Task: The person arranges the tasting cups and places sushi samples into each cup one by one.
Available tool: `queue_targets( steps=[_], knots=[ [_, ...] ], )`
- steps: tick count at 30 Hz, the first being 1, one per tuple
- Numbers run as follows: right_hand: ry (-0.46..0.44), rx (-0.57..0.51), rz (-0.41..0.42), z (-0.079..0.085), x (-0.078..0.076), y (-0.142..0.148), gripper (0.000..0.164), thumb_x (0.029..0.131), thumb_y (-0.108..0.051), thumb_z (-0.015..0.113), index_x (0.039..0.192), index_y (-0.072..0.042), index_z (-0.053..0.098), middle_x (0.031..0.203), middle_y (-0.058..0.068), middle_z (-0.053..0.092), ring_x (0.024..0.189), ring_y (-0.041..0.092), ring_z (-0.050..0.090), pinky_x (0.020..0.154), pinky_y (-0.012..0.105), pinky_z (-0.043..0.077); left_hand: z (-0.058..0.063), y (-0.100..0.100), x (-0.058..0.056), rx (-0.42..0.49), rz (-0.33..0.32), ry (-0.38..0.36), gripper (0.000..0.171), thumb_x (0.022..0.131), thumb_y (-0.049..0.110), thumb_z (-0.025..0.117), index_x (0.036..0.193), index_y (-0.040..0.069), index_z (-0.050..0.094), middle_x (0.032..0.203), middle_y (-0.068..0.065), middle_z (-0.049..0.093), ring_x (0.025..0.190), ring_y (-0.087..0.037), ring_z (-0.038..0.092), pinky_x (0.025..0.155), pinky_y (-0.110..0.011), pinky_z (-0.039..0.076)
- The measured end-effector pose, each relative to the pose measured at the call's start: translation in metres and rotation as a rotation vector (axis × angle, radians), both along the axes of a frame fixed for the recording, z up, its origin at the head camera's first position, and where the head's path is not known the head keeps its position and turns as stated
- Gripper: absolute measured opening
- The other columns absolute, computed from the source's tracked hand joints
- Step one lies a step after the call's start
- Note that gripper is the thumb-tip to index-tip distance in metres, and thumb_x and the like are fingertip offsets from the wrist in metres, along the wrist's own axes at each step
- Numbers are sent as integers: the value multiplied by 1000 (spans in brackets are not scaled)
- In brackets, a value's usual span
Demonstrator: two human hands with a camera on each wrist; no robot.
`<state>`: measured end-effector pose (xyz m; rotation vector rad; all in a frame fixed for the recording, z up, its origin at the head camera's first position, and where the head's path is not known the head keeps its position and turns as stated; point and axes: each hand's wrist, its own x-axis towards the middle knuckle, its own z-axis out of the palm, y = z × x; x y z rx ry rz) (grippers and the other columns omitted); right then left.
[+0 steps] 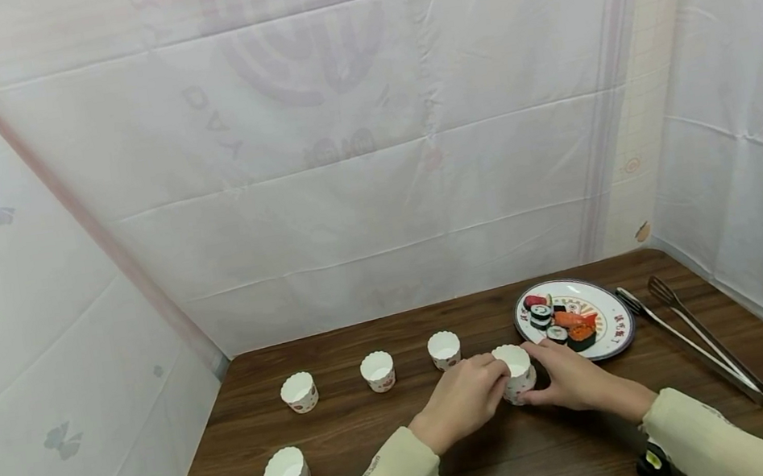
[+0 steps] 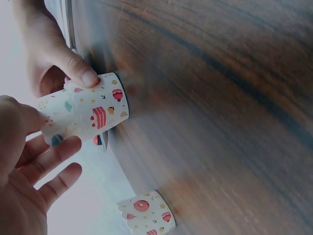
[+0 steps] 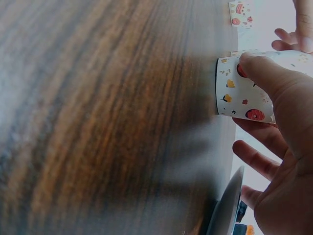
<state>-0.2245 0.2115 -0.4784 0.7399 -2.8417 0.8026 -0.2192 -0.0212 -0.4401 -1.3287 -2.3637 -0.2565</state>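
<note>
Two paper baking cups are nested on the table in the head view, white with a scalloped rim and small printed sweets. My left hand (image 1: pixel 464 399) pinches the upper baking cup (image 1: pixel 511 358) at its rim between thumb and fingers. Around the lower baking cup (image 2: pixel 105 105), close to its base, my right hand (image 1: pixel 577 380) has its thumb on one side and fingers on the other. In the left wrist view the upper cup sticks out of the lower one. The right wrist view shows the lower cup's base at the tabletop.
Single baking cups stand to the left: a near one (image 1: pixel 287 474) and a back row of three, including one (image 1: pixel 444 349) by my left hand. Behind my right hand lies a plate (image 1: pixel 615 311) of sushi pieces (image 1: pixel 569 319). Metal tongs (image 1: pixel 704 343) lie at the right.
</note>
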Motion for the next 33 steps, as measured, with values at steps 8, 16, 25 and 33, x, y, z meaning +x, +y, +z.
queue_targets(
  steps=[8, 16, 25, 33],
  knots=[
    [13, -3, -1, -2, -1, 0, 71, 81, -48, 86, 135, -9, 60, 110, 1, 64, 100, 18, 62, 84, 46, 55, 8, -7, 1, 107, -10, -4, 6, 101, 12, 66, 101, 12, 71, 97, 5, 67, 85, -6, 62, 75, -18, 52],
    [35, 20, 7, -2, -1, 1, 61, 81, -48, 86, 125, -14, 63, 109, 0, 64, 96, 16, 62, 80, 42, 54, 12, -15, 0, 152, -26, 45, 5, 97, 9, 68, 100, 11, 71, 97, 3, 67, 88, -8, 63, 77, -19, 53],
    [26, 6, 8, -3, -3, 1, 59, 81, -48, 86, 126, -17, 64, 113, -1, 65, 99, 16, 61, 82, 41, 53, 17, -33, 1, 179, -22, 90, 7, 94, 6, 73, 98, 11, 72, 96, 5, 67, 85, -6, 63, 74, -16, 52],
    [21, 19, 11, -1, -1, 1, 60, 82, -50, 85, 126, -17, 63, 114, 1, 65, 101, 19, 62, 82, 43, 54, 23, -62, 5, 178, 12, 61, 11, 92, 4, 75, 100, 11, 74, 96, 4, 70, 81, -6, 66, 71, -19, 54]
  ],
)
